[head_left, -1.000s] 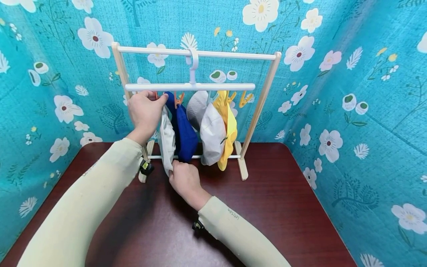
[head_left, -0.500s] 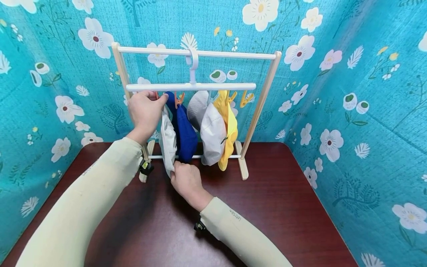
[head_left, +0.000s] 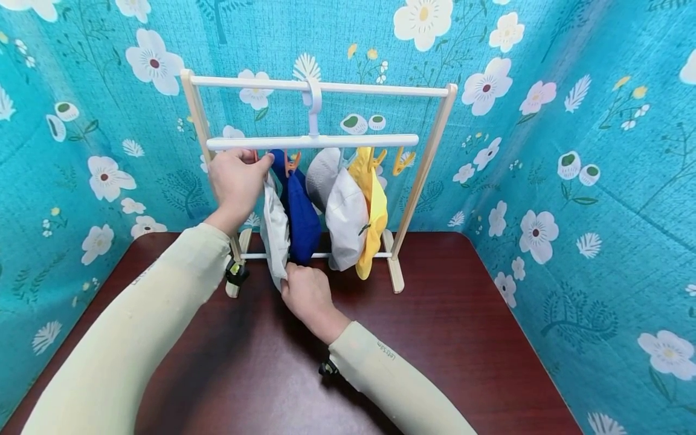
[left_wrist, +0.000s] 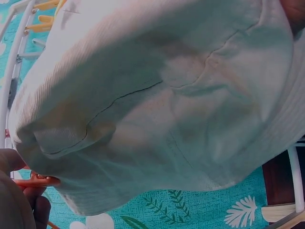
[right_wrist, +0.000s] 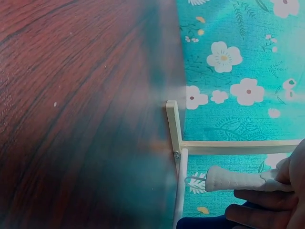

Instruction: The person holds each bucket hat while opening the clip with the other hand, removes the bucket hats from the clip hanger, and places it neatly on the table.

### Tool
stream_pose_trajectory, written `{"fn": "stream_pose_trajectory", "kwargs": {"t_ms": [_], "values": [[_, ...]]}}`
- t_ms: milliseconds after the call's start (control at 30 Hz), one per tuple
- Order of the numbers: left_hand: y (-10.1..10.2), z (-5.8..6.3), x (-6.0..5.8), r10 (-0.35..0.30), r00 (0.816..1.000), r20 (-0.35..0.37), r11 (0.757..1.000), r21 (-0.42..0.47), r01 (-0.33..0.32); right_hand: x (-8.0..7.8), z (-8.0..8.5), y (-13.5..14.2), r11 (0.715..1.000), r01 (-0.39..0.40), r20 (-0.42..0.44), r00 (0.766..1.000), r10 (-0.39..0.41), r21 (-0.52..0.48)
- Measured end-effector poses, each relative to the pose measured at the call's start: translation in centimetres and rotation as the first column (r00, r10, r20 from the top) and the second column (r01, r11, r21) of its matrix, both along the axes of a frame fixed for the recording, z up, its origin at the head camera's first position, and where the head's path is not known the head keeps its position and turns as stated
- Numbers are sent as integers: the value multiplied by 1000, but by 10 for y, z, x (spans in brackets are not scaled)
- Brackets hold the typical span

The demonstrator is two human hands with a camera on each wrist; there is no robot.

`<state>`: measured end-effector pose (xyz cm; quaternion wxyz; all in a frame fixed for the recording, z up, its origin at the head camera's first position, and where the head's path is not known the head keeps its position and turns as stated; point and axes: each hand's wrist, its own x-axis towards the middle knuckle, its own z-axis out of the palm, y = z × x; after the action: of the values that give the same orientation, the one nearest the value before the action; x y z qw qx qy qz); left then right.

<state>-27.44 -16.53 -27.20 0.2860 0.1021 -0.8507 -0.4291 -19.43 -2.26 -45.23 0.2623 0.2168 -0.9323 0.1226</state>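
A white bucket hat point(head_left: 275, 226) hangs at the left end of a white hanger bar point(head_left: 310, 142). My left hand point(head_left: 237, 184) is at the hat's top, gripping a red clothespin point(left_wrist: 42, 182) whose tip meets the hat's edge in the left wrist view. Lower down, my right hand point(head_left: 309, 296) pinches the hat's bottom brim. The right wrist view shows that pale brim point(right_wrist: 238, 180) between thumb and fingers. Right beside the white hat hangs a blue cap point(head_left: 303, 223), held by an orange clothespin point(head_left: 292, 163).
Further right hang a light grey cap point(head_left: 347, 223) and a yellow hat point(head_left: 375, 226). An unused yellow clothespin point(head_left: 402, 162) dangles at the bar's right end. The hanger hooks onto a wooden rack point(head_left: 429, 163) standing on a dark red table point(head_left: 462, 338), with flowered cloth point(head_left: 565, 181) behind.
My right hand has shifted slightly to the right, drawing the white hat's lower brim with it. The left hand stays at the red clothespin.
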Motion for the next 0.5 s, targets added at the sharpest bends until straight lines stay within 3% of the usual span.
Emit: {"fn": "stream_pose_trajectory", "kwargs": {"t_ms": [500], "values": [[-1, 0, 0, -9, 1000, 10, 1000, 26, 9, 2, -4, 5, 1000, -4, -6, 1000, 4, -19]]}}
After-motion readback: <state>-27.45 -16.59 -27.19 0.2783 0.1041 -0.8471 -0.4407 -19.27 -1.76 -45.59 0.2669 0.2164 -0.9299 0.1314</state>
